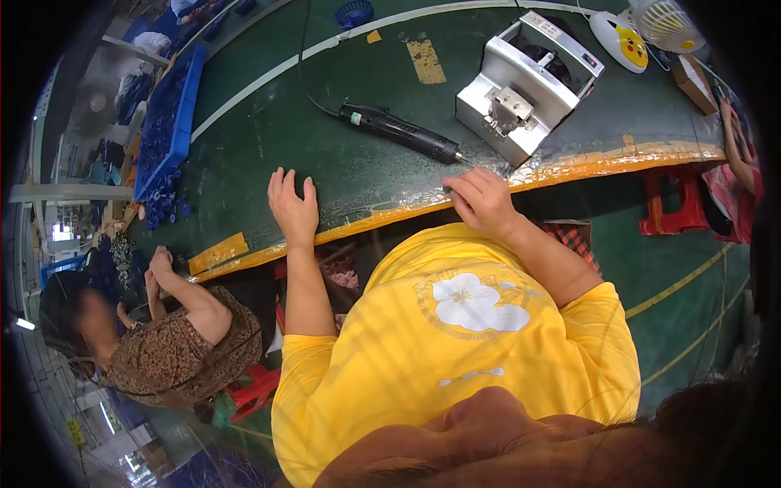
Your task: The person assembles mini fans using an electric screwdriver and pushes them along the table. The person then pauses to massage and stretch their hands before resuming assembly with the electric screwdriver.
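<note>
My left hand lies palm down on the green tabletop near its taped front edge, fingers apart and holding nothing. My right hand is at the same edge, its fingers curled together; a small dark spot shows at the fingertips, too small to name. Just beyond the right hand lies a black electric screwdriver, its bit pointing toward that hand and its cord running up the table. A silver metal screw feeder stands behind and right of the right hand.
A blue tray with dark blue parts stands at the left, more parts spilled beside it. A co-worker sits at my left. A white fan and a small box stand far right, near another person's arm.
</note>
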Demonstrator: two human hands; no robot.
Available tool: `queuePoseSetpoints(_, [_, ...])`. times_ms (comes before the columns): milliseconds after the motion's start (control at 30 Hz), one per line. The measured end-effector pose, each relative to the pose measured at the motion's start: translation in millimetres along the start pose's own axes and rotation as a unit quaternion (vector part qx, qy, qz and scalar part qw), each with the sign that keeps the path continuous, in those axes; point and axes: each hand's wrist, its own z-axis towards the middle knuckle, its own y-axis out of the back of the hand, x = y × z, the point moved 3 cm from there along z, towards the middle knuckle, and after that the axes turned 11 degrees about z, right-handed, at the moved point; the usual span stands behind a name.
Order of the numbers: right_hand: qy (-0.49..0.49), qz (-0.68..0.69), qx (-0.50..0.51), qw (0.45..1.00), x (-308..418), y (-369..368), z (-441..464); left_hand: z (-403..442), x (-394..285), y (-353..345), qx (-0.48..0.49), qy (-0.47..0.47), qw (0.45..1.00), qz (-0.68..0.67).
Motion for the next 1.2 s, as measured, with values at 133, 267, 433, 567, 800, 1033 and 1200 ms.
queuePoseSetpoints(133, [-0.014, -0.038, 0.009, 0.999, -1, -6, -1, 0, -1, 1, -0.010, 0.001, 1.000, -0.003])
queuePoseSetpoints(267, [0.003, -0.060, 0.004, 0.998, 0, -6, 1, -1, -4, 6, -0.027, -0.014, 0.999, -0.012])
queuePoseSetpoints(433, [0.026, -0.129, 0.008, 0.991, -2, -13, 0, -3, -36, 15, -0.035, -0.076, 0.994, -0.077])
queuePoseSetpoints(567, [0.033, -0.161, 0.021, 0.986, -2, -15, 2, -2, -83, 18, -0.029, -0.153, 0.976, -0.153])
queuePoseSetpoints(800, [0.010, -0.207, 0.049, 0.977, 2, -19, 7, -16, -123, 15, 0.025, -0.236, 0.939, -0.248])
queuePoseSetpoints(1033, [-0.034, -0.226, 0.070, 0.971, 3, -22, 11, -17, -109, 17, 0.068, -0.244, 0.916, -0.311])
queuePoseSetpoints(1200, [-0.060, -0.237, 0.090, 0.966, 4, -21, 15, -16, -102, 17, 0.103, -0.256, 0.894, -0.353])
